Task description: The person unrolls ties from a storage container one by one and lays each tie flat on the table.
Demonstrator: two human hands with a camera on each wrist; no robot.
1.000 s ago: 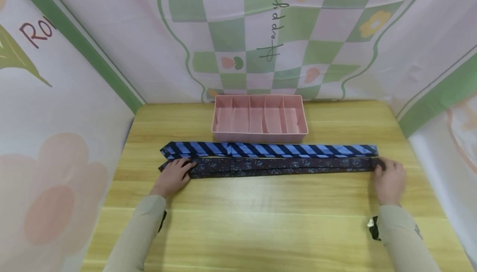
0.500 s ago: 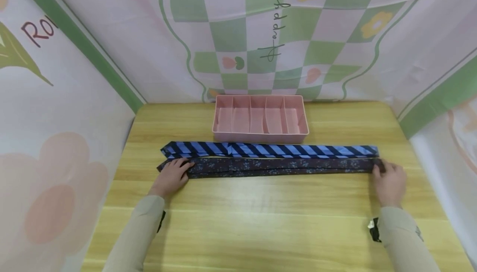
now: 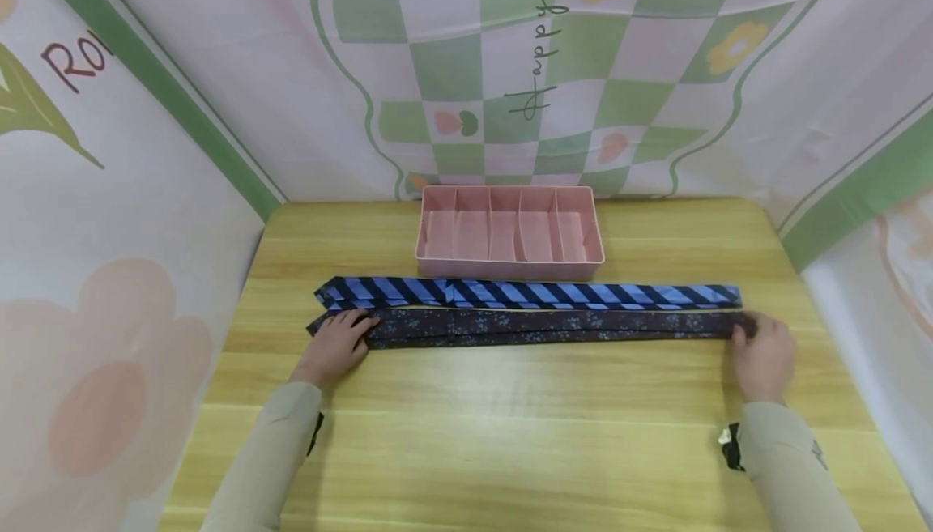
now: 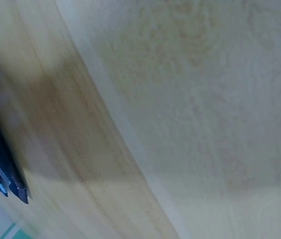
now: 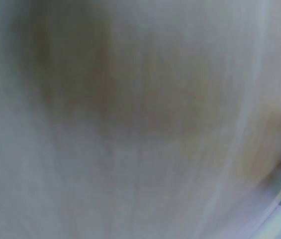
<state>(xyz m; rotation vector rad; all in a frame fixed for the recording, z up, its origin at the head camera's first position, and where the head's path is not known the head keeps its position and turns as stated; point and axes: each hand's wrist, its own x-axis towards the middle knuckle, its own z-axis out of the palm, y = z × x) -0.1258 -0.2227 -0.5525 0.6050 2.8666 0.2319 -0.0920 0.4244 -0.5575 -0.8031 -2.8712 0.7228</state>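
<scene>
Two neckties lie side by side across the table, lengthwise from left to right. The farther one is a blue and black striped necktie (image 3: 532, 293). The nearer is a dark floral necktie (image 3: 539, 325) with small blue flowers. My left hand (image 3: 337, 346) holds the floral necktie close to its pointed left end, fingers over it and thumb at its near edge. At the opposite end, my right hand (image 3: 763, 356) pinches the narrow tip, partly hiding it. In the left wrist view, dark tie fabric (image 4: 3, 159) shows at the left edge. Mostly blurred tabletop fills the right wrist view.
Behind the ties stands a pink divided box (image 3: 509, 270) with several compartments, close to the striped necktie. The wooden table (image 3: 525, 435) meets a patterned cloth wall (image 3: 503, 127) at the back, with further panels at left and right.
The floral necktie and my left hand have shifted slightly left. My right hand has moved a little at the tip, and more of the floral necktie's right end now shows. The striped necktie stays put.
</scene>
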